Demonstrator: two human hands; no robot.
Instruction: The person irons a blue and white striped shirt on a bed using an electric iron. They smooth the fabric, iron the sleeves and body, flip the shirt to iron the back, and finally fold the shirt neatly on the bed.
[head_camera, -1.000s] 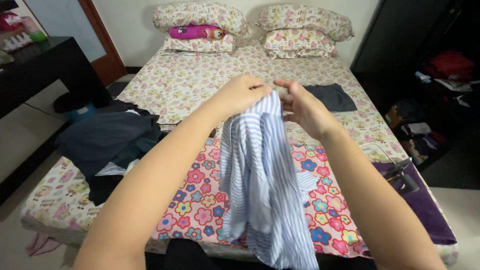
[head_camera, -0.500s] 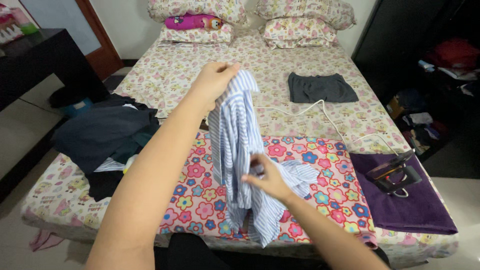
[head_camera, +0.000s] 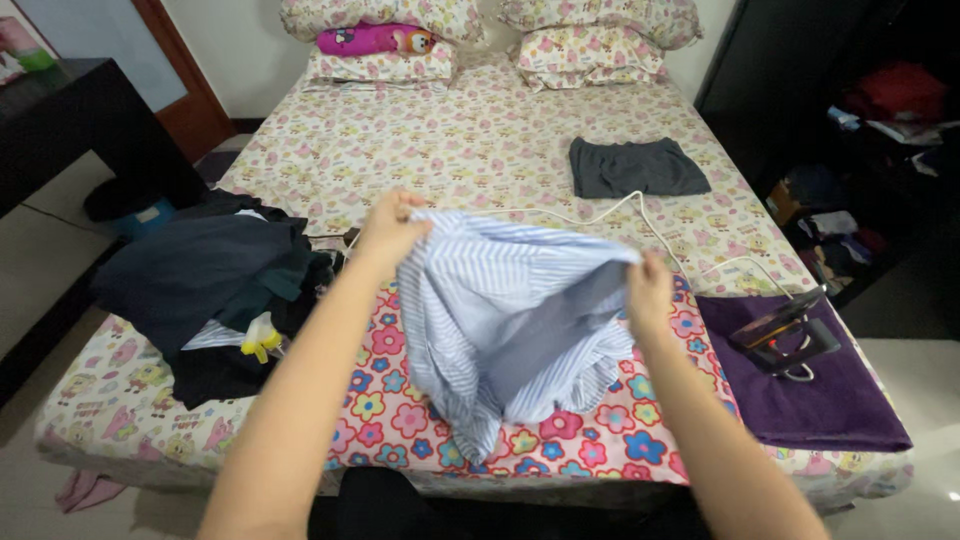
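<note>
Head view looks down a wide bed (head_camera: 480, 130) covered in a pale patterned sheet, its long axis running away from the person toward the pillows (head_camera: 590, 40) at the far end. Across the near end lies a pink flowered cloth (head_camera: 400, 400), spread crosswise, and over it hangs the blue-and-white striped shirt (head_camera: 510, 320), held up between both hands and not yet laid flat.

That shirt is stretched side to side, so its long axis runs left to right, parallel to the near edge of the bed. Its top edge is taut between the two grips and tilts slightly down toward the right; the body sags below, with the lowest folds touching the flowered cloth. Which end is collar and which is hem cannot be told from the bunched fabric.

At the shirt's upper left corner the left hand (head_camera: 390, 225) is closed, fingers pinching the cloth, and sits a little higher and farther from the person. Opposite it, the right hand (head_camera: 650, 285) is closed on the other corner, lower and nearer. Each hand is at its own end, so neither is nearer the garment's middle.

Left of the shirt lies a heap of dark clothes (head_camera: 210, 270). Right of it a purple towel (head_camera: 810, 390) carries an iron (head_camera: 785, 335), its white cord (head_camera: 640, 215) trailing up the bed past folded grey shorts (head_camera: 635, 165).
</note>
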